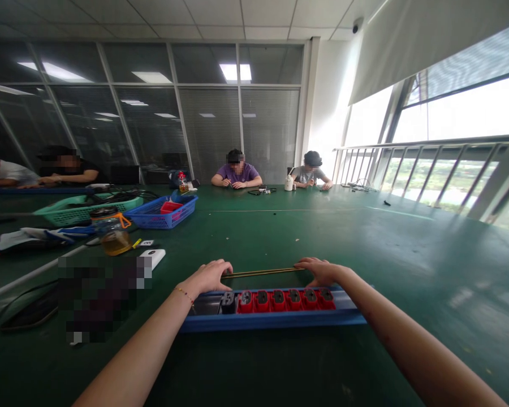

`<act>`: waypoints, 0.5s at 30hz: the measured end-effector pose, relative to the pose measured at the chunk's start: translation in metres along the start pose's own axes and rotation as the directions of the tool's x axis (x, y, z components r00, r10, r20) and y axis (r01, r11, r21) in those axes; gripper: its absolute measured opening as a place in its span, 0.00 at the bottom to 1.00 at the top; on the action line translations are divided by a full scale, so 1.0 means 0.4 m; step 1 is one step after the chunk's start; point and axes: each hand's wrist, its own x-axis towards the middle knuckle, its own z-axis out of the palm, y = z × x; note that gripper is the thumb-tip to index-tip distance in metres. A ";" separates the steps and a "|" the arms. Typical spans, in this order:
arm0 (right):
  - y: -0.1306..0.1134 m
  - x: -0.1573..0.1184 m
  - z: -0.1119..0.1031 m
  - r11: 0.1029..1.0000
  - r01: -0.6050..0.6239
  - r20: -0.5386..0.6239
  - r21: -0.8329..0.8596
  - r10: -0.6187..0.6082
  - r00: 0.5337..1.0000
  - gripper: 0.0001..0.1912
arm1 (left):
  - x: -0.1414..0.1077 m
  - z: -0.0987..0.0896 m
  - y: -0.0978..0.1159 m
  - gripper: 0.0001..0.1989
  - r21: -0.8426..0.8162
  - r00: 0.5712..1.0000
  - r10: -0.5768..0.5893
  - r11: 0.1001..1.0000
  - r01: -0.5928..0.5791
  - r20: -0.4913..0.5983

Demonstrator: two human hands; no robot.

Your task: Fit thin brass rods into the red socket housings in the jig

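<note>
Green table (343, 237): supports the work; blue tray lies along its near side, between the forearms.
Blue tray (275, 321): long axis left to right; filled from the middle to the right, with a bare floor section at the left end.
Red housings (279, 307): six in a row in the tray, each with a dark or grey top; placement judged complete for these.
Left hand (210, 277): curled at the tray's far left, fingers and thumb closing on one end of the golden strands.
Right hand (321, 271): curled at the far right, closing on the other end; exact finger contact hidden.
Dark piece (228, 303): left of the red housings; no red visible around it.
Golden strands (263, 273): straight between the hands, beyond the tray's far edge; handling judged unfinished.
Remaining: cannot tell whether the bare section is to be filled.
</note>
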 end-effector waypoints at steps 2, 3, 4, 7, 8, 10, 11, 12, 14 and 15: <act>-0.014 0.003 0.005 0.999 0.032 -0.079 -0.042 -0.036 0.996 0.32 | -0.004 -0.002 0.004 0.25 -0.028 1.000 0.000 1.000 0.000 0.001; -0.019 0.003 0.008 0.997 0.039 -0.119 -0.060 -0.046 0.992 0.26 | -0.006 -0.004 0.008 0.24 -0.045 1.000 0.008 0.999 -0.007 0.002; -0.022 0.004 0.010 0.996 0.036 -0.149 -0.076 -0.047 0.988 0.21 | -0.008 -0.005 0.011 0.24 -0.061 1.000 0.020 0.998 -0.020 0.001; -0.026 0.007 0.010 0.993 -0.009 -0.186 -0.114 -0.012 0.983 0.13 | -0.010 -0.009 0.022 0.19 -0.067 0.999 0.045 0.997 -0.046 -0.019; -0.027 0.009 0.009 0.992 -0.020 -0.191 -0.127 -0.005 0.982 0.12 | -0.009 -0.009 0.025 0.16 -0.049 0.998 0.049 0.998 -0.050 -0.029; -0.032 0.014 0.008 0.987 -0.038 -0.200 -0.155 0.007 0.980 0.11 | -0.006 -0.008 0.031 0.10 -0.005 0.998 0.048 0.999 -0.048 -0.046; -0.035 0.017 0.007 0.985 -0.048 -0.205 -0.167 0.013 0.979 0.11 | -0.004 -0.007 0.033 0.08 0.014 0.998 0.047 0.999 -0.046 -0.052; -0.039 0.019 0.008 0.982 -0.058 -0.208 -0.178 0.020 0.978 0.11 | -0.001 -0.006 0.035 0.07 0.029 0.997 0.047 0.999 -0.045 -0.057; -0.045 0.025 0.011 0.978 -0.079 -0.213 -0.194 0.036 0.976 0.11 | 0.003 -0.003 0.039 0.07 0.043 0.997 0.044 0.998 -0.041 -0.065; -0.047 0.028 0.013 0.976 -0.089 -0.216 -0.200 0.045 0.975 0.12 | 0.005 -0.001 0.040 0.07 0.050 0.997 0.039 0.998 -0.035 -0.069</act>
